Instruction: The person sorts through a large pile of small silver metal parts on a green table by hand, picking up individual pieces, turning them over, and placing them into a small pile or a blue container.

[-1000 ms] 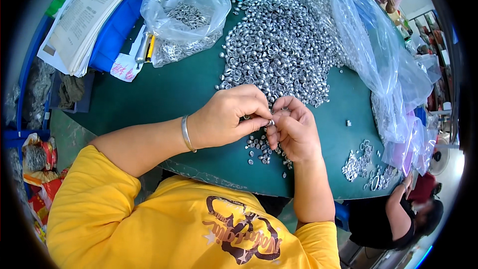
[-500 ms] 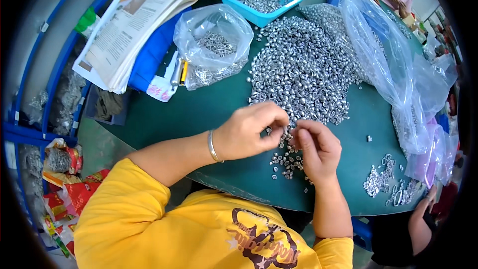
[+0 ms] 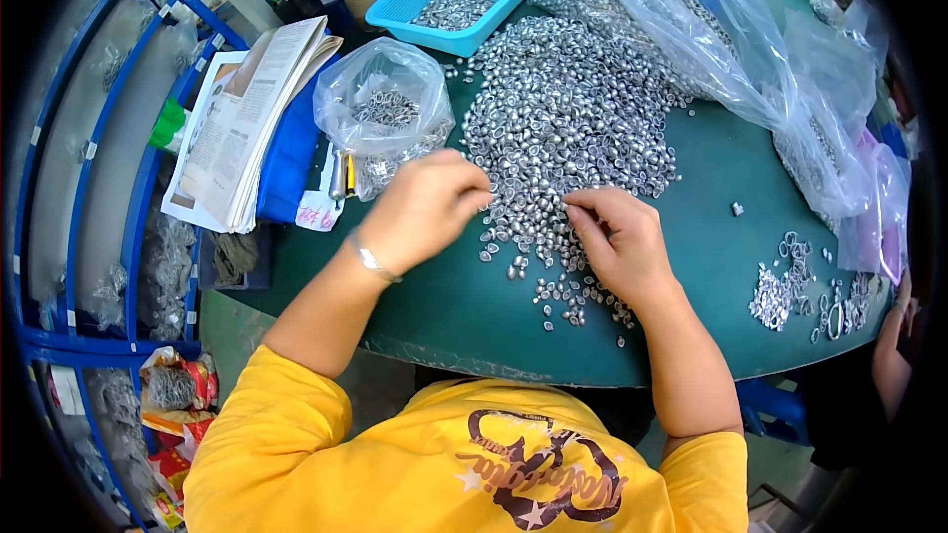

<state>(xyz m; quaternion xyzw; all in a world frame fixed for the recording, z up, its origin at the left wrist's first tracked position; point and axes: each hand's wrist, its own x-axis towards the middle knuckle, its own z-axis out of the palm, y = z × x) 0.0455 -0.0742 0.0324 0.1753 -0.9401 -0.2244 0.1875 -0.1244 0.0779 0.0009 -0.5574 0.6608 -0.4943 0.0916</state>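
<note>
A large heap of small silver-coloured, cup-like metal pieces covers the middle of the table, with loose ones spilling toward the near edge. Over the heap's left edge, slightly blurred, my left hand has thumb and forefinger closed together. My right hand pinches at the near right part of the heap, its fingertips among the pieces. What either pinch holds, if anything, is too small to make out. A clear plastic bag of metal pieces stands just beyond my left hand.
A light-blue basket with more pieces stands at the back. Newspapers lie over a blue bin at left, beside blue shelving. Clear plastic bags lie along the right. Small link-like metal parts lie on the green table.
My hands, close together half a second ago, have moved apart: the left went leftward and up, the right slightly up to the heap. The whole view has shifted too.
</note>
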